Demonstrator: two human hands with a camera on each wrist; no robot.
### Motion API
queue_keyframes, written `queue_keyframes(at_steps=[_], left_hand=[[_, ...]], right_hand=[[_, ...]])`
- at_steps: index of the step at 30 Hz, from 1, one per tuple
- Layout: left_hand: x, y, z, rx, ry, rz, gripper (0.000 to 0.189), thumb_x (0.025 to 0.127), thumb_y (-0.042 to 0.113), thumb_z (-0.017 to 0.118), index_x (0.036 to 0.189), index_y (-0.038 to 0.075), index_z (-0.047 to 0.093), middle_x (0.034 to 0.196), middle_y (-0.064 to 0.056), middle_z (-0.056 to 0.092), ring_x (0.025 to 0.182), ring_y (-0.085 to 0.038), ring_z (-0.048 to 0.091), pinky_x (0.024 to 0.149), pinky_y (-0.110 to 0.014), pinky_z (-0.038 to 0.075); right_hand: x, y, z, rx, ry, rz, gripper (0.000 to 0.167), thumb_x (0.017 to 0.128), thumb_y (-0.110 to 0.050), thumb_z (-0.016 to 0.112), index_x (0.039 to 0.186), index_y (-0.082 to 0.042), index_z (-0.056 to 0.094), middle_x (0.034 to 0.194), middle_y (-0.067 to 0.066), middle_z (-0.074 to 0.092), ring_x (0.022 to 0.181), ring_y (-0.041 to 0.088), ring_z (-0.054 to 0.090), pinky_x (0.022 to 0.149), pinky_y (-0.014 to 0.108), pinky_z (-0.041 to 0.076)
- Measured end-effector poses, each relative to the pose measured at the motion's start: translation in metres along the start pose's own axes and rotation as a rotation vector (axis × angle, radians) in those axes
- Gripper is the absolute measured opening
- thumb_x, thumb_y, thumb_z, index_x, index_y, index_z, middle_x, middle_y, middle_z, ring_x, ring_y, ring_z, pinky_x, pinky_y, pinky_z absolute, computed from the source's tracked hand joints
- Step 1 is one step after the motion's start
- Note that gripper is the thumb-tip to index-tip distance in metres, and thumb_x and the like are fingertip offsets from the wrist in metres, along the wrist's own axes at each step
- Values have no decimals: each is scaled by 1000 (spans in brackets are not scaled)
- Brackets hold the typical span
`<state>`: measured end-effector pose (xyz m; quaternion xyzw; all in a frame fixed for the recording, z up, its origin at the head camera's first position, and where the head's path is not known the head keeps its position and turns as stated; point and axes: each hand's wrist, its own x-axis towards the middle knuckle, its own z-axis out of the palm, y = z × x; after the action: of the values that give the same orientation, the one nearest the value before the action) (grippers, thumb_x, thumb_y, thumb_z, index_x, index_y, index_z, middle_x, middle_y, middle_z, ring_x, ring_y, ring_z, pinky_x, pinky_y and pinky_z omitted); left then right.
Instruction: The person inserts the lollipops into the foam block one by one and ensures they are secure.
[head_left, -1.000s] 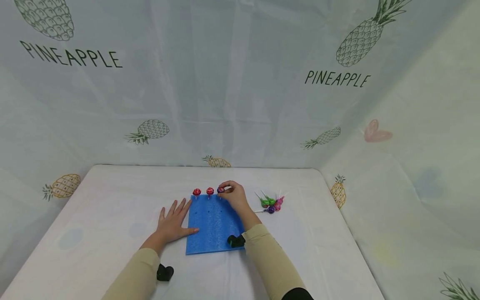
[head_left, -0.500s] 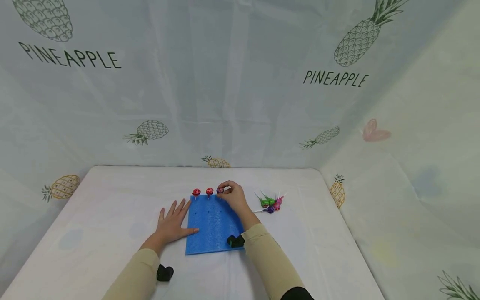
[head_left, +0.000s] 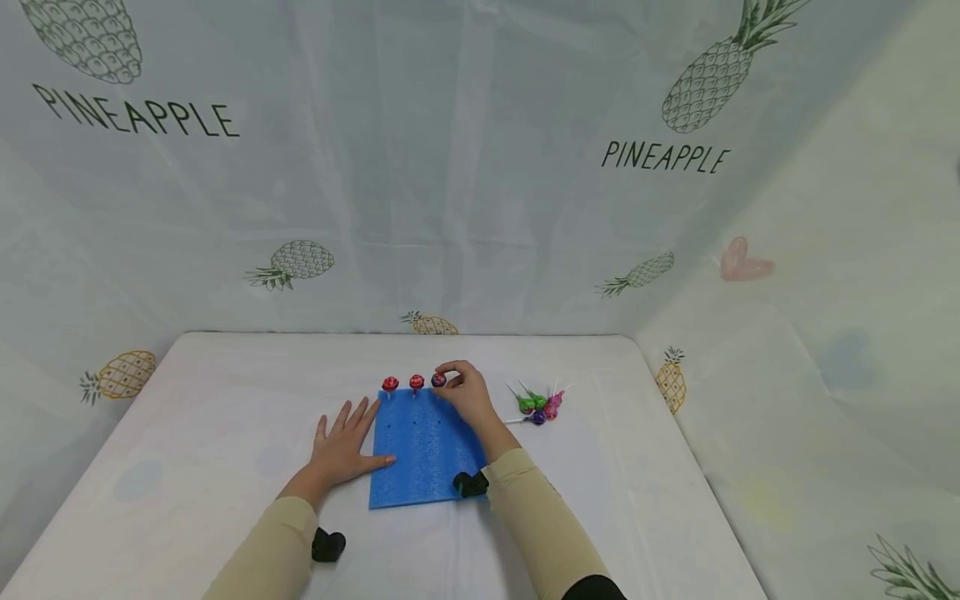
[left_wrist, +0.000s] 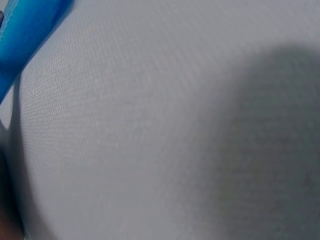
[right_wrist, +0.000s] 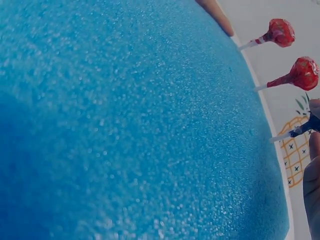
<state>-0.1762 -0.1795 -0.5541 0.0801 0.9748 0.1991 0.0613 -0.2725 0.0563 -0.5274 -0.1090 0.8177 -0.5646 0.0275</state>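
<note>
On the backdrop (head_left: 405,183) we read "PINEAPPLE" twice, both times in thin, dark capitals that sloped down toward the right: the left word (head_left: 135,110) stood under a pineapple drawing (head_left: 86,37), the right word (head_left: 665,157) under a leafy pineapple (head_left: 708,87).

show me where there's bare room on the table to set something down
Bare: the table left of the left hand, out toward its left edge, and the stretch right of the loose lollipops. Crowded: the far edge of the blue board, with two red lollipops and a dark lollipop the right hand pinches.
</note>
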Motion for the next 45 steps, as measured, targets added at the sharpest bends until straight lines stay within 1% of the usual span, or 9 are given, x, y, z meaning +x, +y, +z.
queue_keyframes(at_steps=[6,10,13,18,23,30,36,43,45], left_hand=[[0,1,2,-5,-6,0,113,73,73,65,155,7,23,159,-22,17,144,-48,5,107,-70,-6],[1,1,2,-15,-8,4,114,72,75,64,155,8,22,159,-22,17,144,-48,4,107,-71,-8],[2,-1,3,-30,15,16,114,72,75,64,155,8,24,158,-23,19,143,-49,5,106,-71,-8],[2,-6,6,-31,31,32,114,72,79,60,155,9,23,157,-24,19,143,-49,5,106,-71,-9],[2,-6,4,-50,33,38,114,72,78,61,155,9,23,157,-24,18,143,-49,4,106,-71,-9],[3,-4,1,-24,11,17,113,73,74,64,155,8,22,158,-23,17,143,-49,5,106,-72,-6],[4,-6,5,-12,3,10,114,73,76,62,156,9,21,159,-23,16,144,-48,3,106,-72,-7],[3,-9,9,-17,2,16,115,72,80,59,156,11,19,159,-21,15,144,-47,2,106,-69,-12],[4,-9,10,-19,13,22,115,72,79,60,156,11,20,159,-22,15,144,-48,2,106,-70,-12]], right_hand=[[-14,4,-7,9,27,-23,32,84,-8,77,115,-14,68,110,12,60,72,13,56,56,27,46],[-28,7,-15,42,66,11,33,84,-9,77,116,-14,68,99,13,61,73,15,57,57,29,46],[-36,10,-22,85,88,34,35,84,-9,78,117,-10,67,93,14,61,75,16,57,59,29,47],[-48,11,-35,139,120,82,38,83,-9,78,119,-3,66,104,20,60,81,18,57,58,26,46],[-60,14,-51,145,230,134,38,82,-7,78,118,-2,67,102,21,60,76,16,56,54,24,43],[-74,29,-69,108,378,137,35,78,-2,80,111,-2,70,91,19,62,67,11,56,48,21,42],[-85,37,-78,84,425,128,35,76,2,79,110,-2,70,103,21,62,73,11,57,53,19,45],[-100,47,-87,82,508,207,34,77,2,79,110,-3,71,83,13,63,66,11,55,52,20,45],[-102,49,-89,86,523,230,33,78,1,78,110,-4,70,85,12,62,67,12,56,53,20,45]])
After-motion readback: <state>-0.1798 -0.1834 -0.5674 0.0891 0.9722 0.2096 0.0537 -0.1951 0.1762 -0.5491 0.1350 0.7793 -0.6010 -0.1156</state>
